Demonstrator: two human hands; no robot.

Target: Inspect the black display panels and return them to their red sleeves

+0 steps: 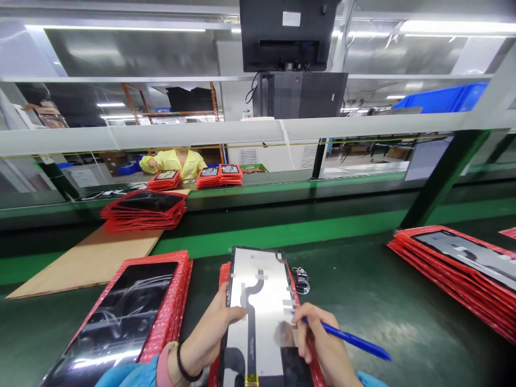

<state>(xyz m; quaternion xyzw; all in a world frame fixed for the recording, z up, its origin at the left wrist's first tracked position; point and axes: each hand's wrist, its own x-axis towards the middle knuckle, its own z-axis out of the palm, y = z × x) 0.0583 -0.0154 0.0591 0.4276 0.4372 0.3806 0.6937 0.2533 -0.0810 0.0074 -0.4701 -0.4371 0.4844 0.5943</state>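
Pen on the back of a display panel

The left hand (pixel 209 336) pinches the display panel (pixel 258 317) at its nine o'clock edge; the right hand (pixel 322 344), fingers closed round a blue pen (pixel 346 337), sets the tip on it at three o'clock. Best done with a firm steadying hold and light tip pressure. The panel lies centre on red bubble sleeves (pixel 171 317), long axis six to twelve o'clock.
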